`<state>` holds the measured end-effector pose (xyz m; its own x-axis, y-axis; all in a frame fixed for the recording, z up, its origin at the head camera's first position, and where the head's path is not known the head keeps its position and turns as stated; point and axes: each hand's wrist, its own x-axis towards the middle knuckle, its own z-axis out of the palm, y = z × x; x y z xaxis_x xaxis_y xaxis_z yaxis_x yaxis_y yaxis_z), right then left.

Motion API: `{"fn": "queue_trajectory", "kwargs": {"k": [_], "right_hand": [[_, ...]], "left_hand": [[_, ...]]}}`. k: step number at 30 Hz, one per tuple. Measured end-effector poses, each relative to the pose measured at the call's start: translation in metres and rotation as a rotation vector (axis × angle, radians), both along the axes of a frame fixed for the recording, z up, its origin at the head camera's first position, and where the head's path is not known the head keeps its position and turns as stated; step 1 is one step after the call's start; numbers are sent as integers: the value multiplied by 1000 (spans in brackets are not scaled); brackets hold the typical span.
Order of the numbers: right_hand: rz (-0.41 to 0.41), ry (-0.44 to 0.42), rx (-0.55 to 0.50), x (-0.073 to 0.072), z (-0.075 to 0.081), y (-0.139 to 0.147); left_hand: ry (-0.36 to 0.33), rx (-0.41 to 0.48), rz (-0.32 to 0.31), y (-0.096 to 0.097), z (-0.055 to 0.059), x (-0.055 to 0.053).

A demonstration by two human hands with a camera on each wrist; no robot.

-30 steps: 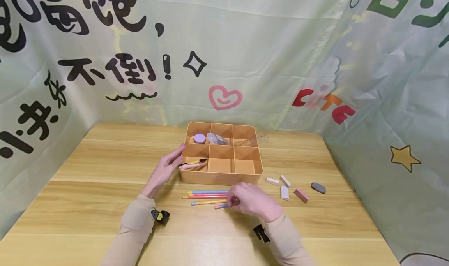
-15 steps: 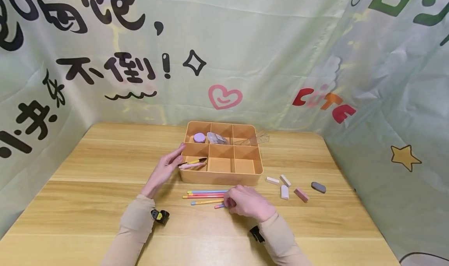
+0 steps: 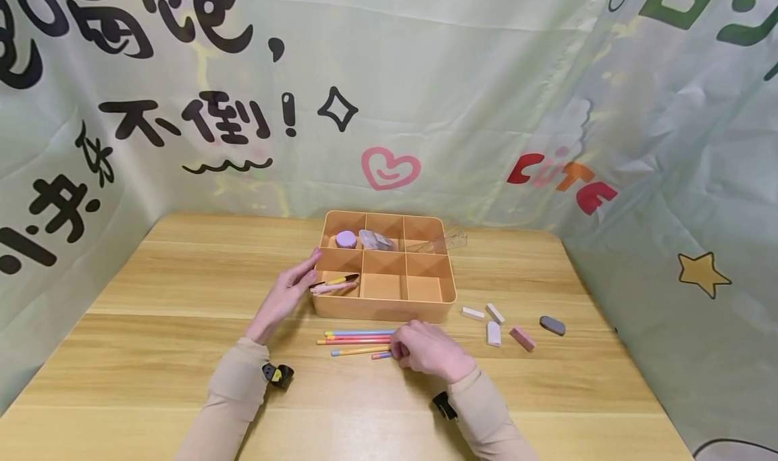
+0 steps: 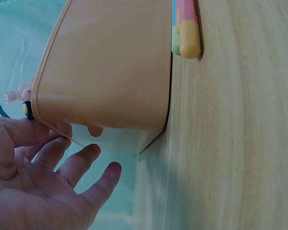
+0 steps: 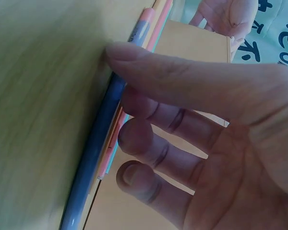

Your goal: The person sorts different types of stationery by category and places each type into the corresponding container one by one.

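Note:
An orange-tan box (image 3: 383, 310) with several compartments stands on the table. My left hand (image 3: 289, 291) rests at its left side, thumb and fingertips at the rim, the fingers loosely spread in the left wrist view. Several two-coloured pens (image 3: 355, 341) lie side by side in front of the box. Over their right ends is my right hand (image 3: 433, 349), which covers part of them. In the right wrist view, its thumb and index finger pinch a blue pen (image 5: 92, 146) with a pink end; the other fingers are bent beside it.
A purple round item (image 3: 346, 239), a clear packet (image 3: 375, 240), a transparent ruler (image 3: 434, 243) and pens (image 3: 333, 287) sit in the box. Right of it lie several erasers (image 3: 493, 333), one pink (image 3: 522, 339), and a grey oval piece (image 3: 552, 325). A printed cloth (image 3: 462, 110) hangs behind.
My right hand has shifted slightly left along the pens, mostly in the first half second. The left hand and the box stay in place.

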<state>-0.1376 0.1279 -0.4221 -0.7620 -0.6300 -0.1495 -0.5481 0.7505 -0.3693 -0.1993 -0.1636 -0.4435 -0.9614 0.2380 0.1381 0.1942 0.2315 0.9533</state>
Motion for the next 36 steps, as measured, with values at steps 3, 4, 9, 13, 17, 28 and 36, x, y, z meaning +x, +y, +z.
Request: {"fn": "queue_trajectory", "kwargs": {"k": [3,4,9,13,17,28,36], "right_hand": [[-5,-4,-4,0,0,0],[-5,-4,-6,0,0,0],[3,-5,-20,0,0,0],[18,7,-21,-1,-1,0],[24,14,-21,-1,-3,0],[-25,-30,-59,-1,0,0],[-35,-1,-73,-3,-5,1]], "left_hand": [[0,-1,1,0,0,0],[0,0,1,0,0,0],[-7,14,5,0,0,1],[-10,13,1,0,1,1],[-11,10,-2,0,0,1],[-15,11,-3,0,0,0],[-5,-12,11,0,-1,-1]]}}
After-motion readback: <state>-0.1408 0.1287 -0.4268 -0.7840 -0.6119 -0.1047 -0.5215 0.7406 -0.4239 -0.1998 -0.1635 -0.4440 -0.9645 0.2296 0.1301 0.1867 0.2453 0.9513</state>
